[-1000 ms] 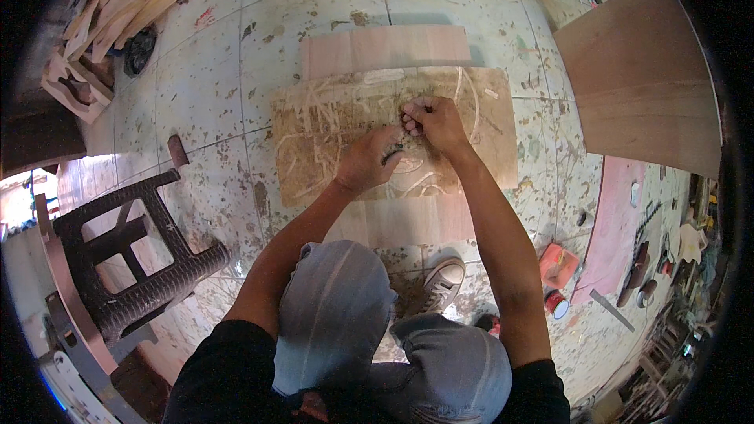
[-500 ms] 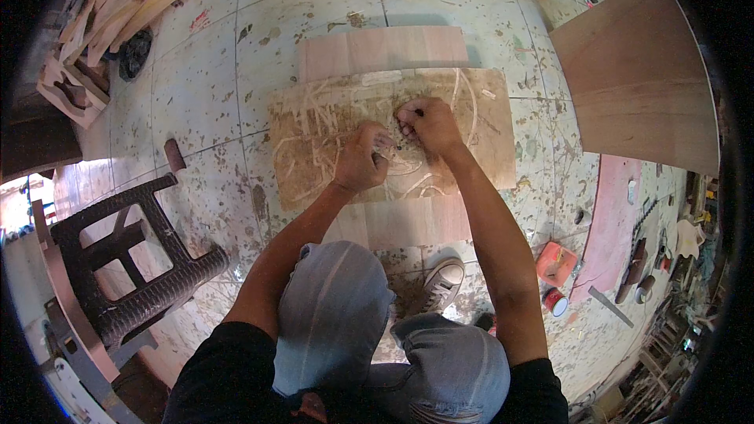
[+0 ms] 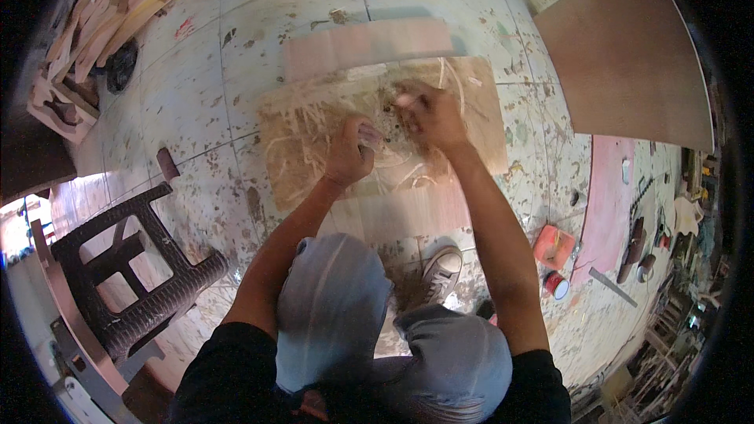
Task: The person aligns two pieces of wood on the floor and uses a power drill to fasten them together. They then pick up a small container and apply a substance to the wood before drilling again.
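Note:
A stained tan wooden board (image 3: 294, 129), marked with pale smears and curved lines, lies across a pinkish plank (image 3: 365, 45) that shows beyond it and on its near side. Over the board's middle, my left hand (image 3: 350, 149) has its fingers curled together, and anything inside them is hidden. My right hand (image 3: 436, 118) is just to the right and slightly farther off, low over the same board. Motion smears its fingers, so whether they hold anything is unclear. Small dark specks lie on the board between the two hands.
A black plastic stool (image 3: 141, 275) lies on its side at left. Stacked wooden pieces (image 3: 118, 16) fill the far left. A large brown panel (image 3: 624, 63) stands at right, near a pink board (image 3: 609, 204), an orange-red container (image 3: 554, 247) and a red-and-white can (image 3: 557, 285).
My right hand has shifted slightly over the board, its fingers now blurred. My left hand stays curled in nearly the same place. The whole view has tilted a little.

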Tool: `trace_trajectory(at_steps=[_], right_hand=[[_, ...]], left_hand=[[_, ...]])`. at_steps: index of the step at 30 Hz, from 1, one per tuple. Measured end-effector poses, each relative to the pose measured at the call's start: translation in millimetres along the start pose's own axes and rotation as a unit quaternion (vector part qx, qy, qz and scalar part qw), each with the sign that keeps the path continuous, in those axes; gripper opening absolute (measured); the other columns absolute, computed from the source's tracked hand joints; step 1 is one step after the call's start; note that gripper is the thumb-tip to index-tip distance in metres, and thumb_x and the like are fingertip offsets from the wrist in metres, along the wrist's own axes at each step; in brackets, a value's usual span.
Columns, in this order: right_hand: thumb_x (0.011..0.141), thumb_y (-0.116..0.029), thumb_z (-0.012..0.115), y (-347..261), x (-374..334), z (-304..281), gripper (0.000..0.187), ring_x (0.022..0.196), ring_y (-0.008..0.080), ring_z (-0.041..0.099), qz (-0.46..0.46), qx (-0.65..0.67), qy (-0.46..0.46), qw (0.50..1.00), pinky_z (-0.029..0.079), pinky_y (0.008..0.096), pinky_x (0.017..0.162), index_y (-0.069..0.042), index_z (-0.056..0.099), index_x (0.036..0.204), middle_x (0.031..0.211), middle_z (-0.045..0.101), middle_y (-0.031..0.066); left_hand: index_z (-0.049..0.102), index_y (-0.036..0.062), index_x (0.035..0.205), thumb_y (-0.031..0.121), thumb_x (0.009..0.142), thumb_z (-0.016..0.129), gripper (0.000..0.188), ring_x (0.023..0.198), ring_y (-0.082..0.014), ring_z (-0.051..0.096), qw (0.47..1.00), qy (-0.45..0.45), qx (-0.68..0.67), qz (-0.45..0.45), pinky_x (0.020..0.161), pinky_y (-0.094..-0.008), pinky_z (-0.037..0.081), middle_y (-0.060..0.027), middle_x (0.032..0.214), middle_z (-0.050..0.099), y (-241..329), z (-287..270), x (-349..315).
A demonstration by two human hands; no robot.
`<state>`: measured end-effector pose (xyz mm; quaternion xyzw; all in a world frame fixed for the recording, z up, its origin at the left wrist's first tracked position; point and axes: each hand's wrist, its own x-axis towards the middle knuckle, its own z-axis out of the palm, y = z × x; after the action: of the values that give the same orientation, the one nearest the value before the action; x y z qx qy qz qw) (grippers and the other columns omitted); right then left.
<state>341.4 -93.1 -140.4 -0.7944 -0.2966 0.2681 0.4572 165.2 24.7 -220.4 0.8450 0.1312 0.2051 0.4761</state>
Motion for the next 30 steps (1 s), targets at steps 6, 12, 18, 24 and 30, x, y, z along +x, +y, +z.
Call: trace_trajectory(at_steps=[6,12,18,24,30], right_hand=[[0.099,-0.018,0.057,36.9,-174.5,-96.1,0.022,0.065,0.0109,0.052,0.168,-0.053,0.247,0.953,0.046,0.0279,0.061,0.002,0.066,0.099,0.071,0.060,0.0064],[0.083,-0.015,0.062,183.5,-527.6,-92.7,0.034,0.092,0.0248,0.063,0.316,-0.547,0.291,0.718,0.050,0.0360,0.079,0.005,0.062,0.109,0.100,0.066,0.0169],[0.082,-0.016,0.063,189.9,-590.0,-21.4,0.035,0.090,0.0241,0.064,0.531,-0.309,0.224,0.756,0.051,0.0361,0.078,0.006,0.063,0.109,0.099,0.066,0.0164],[0.081,-0.018,0.064,182.1,-587.6,-16.3,0.037,0.089,0.0234,0.064,0.537,-0.234,0.222,0.780,0.051,0.0362,0.077,0.006,0.063,0.109,0.099,0.067,0.0159],[0.080,-0.019,0.065,170.2,-581.4,-29.3,0.039,0.087,0.0227,0.064,0.527,-0.162,0.225,0.804,0.051,0.0362,0.076,0.006,0.064,0.109,0.098,0.068,0.0154]], left_hand=[[0.049,0.0018,0.114,-0.008,0.071,0.051,0.045,0.094,-0.0298,0.066,0.999,0.007,-0.041,-0.008,0.080,-0.0393,0.054,-0.0158,0.100,0.056,-5.6,-10.2,-7.9],[0.053,0.0027,0.116,0.004,0.078,0.070,0.042,0.095,-0.0268,0.063,0.998,-0.030,0.044,0.044,0.084,-0.0373,0.051,-0.0144,0.108,0.056,17.0,4.8,11.2],[0.065,0.0034,0.102,0.015,0.076,0.079,0.031,0.100,-0.0304,0.058,0.991,-0.001,0.119,0.060,0.088,-0.0388,0.049,-0.0115,0.105,0.058,15.7,3.5,8.3],[0.071,0.0074,0.091,0.018,0.077,0.081,0.020,0.104,-0.0290,0.059,0.990,-0.011,0.118,0.073,0.087,-0.0395,0.050,-0.0089,0.103,0.060,9.4,5.7,8.4],[0.070,0.0041,0.089,0.015,0.075,0.080,0.020,0.101,-0.0282,0.059,0.992,-0.001,0.115,0.059,0.088,-0.0373,0.050,-0.0097,0.100,0.060,11.7,0.2,6.1]])
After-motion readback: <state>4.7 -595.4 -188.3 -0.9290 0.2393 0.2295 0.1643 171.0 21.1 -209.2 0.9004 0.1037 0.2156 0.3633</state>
